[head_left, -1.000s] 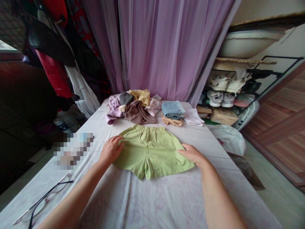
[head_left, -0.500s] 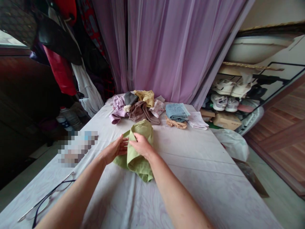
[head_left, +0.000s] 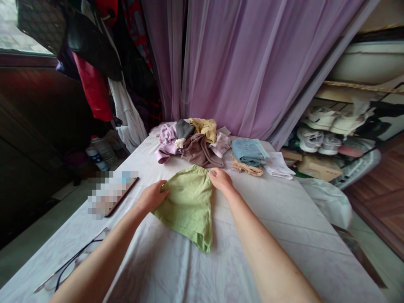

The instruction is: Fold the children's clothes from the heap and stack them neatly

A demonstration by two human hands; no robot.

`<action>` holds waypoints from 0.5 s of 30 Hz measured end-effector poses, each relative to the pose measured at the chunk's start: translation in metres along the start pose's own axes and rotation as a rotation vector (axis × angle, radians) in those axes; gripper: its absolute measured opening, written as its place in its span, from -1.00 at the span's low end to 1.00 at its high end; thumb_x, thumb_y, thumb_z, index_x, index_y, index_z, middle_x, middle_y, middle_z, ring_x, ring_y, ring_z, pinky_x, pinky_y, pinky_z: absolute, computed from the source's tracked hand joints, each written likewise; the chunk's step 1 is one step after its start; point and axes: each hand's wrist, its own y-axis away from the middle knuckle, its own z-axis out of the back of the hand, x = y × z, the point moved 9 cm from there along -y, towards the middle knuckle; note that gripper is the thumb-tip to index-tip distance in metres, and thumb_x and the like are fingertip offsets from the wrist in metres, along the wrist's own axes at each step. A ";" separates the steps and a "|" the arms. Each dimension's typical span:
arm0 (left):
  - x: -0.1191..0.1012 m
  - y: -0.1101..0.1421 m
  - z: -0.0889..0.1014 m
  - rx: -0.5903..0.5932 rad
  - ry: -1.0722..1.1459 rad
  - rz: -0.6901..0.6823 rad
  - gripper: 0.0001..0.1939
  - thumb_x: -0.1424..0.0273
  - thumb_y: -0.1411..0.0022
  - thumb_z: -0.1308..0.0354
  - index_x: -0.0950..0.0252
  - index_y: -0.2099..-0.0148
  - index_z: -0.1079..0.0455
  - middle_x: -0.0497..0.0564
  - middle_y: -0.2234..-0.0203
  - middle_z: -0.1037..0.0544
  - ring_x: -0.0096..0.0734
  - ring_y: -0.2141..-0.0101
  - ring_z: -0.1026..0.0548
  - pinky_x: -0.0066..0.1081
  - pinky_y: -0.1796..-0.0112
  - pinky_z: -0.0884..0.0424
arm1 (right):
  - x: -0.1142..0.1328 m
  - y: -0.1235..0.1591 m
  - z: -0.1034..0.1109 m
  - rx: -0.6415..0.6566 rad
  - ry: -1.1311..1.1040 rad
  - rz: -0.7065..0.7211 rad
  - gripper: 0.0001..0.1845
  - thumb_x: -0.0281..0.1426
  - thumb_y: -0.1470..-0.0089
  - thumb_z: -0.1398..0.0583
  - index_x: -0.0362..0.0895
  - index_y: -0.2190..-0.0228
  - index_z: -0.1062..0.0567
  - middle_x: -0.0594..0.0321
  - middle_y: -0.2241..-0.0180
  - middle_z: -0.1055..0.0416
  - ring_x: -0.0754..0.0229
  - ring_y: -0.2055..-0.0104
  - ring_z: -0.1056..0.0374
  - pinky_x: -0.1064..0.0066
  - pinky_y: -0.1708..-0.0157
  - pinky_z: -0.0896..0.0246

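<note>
A pair of light green shorts (head_left: 189,202) lies on the cloth-covered table, its gathered waistband at the far side and its leg hems toward me. My left hand (head_left: 154,195) grips the left edge between thumb and fingers. At the right end of the waistband, my right hand (head_left: 221,179) pinches the fabric. The fabric between my hands is spread fairly flat, with a few wrinkles. Just beyond lies a crumpled heap of clothes, with a brown garment (head_left: 200,151), a lilac one (head_left: 167,139) and a yellow one (head_left: 205,129) among them.
Folded blue denim (head_left: 248,151) rests on a tan garment (head_left: 248,167), beside a folded white cloth (head_left: 279,165). On the left are a blurred-out phone (head_left: 121,195) and eyeglasses (head_left: 67,263). A purple curtain (head_left: 240,63) hangs behind; a shoe rack stands right.
The shorts have gone from bunched and partly folded over to spread out. My right hand has moved right to the waistband's end, and the hands are farther apart. The view has shifted slightly.
</note>
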 end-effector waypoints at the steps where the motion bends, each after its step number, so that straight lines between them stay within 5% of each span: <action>1: 0.000 0.000 0.000 0.008 -0.031 -0.006 -0.50 0.32 -0.23 -0.05 0.29 -0.20 -0.30 0.16 0.08 -0.58 -0.11 0.07 -0.53 -0.31 0.11 -0.36 | -0.003 -0.004 -0.004 0.017 0.012 -0.001 -0.60 -0.25 -0.16 -0.11 -0.09 0.01 -0.50 0.07 0.03 -0.52 0.05 0.02 -0.44 0.32 0.08 -0.27; 5: 0.006 0.002 0.001 -0.003 -0.105 0.006 -0.51 0.21 -0.23 -0.07 0.27 -0.16 -0.34 0.17 0.09 -0.56 -0.10 0.10 -0.53 -0.29 0.13 -0.37 | -0.010 -0.019 -0.015 0.048 -0.104 -0.050 -0.58 -0.16 0.02 -0.26 -0.09 0.13 -0.56 0.08 0.12 -0.56 0.01 0.04 -0.44 0.35 0.14 -0.27; 10: 0.008 0.002 0.006 -0.043 -0.138 -0.031 -0.69 0.17 -0.19 -0.10 0.26 0.15 -0.47 0.15 0.11 -0.53 -0.14 0.12 -0.51 -0.32 0.14 -0.35 | -0.010 -0.026 -0.034 0.225 -0.424 -0.112 -0.86 -0.38 0.22 -0.34 -0.16 0.50 -0.56 0.20 0.49 -0.54 0.12 0.35 -0.47 0.45 0.39 -0.26; 15: -0.005 0.004 0.015 -0.082 -0.069 -0.051 -0.75 0.28 -0.25 0.01 0.23 0.11 -0.40 0.06 0.29 -0.59 -0.23 0.27 -0.54 -0.40 0.31 -0.31 | -0.014 -0.010 -0.019 0.248 -0.614 -0.095 -0.77 -0.49 0.22 -0.24 -0.19 0.37 -0.52 0.25 0.45 -0.53 0.27 0.44 -0.42 0.52 0.46 -0.26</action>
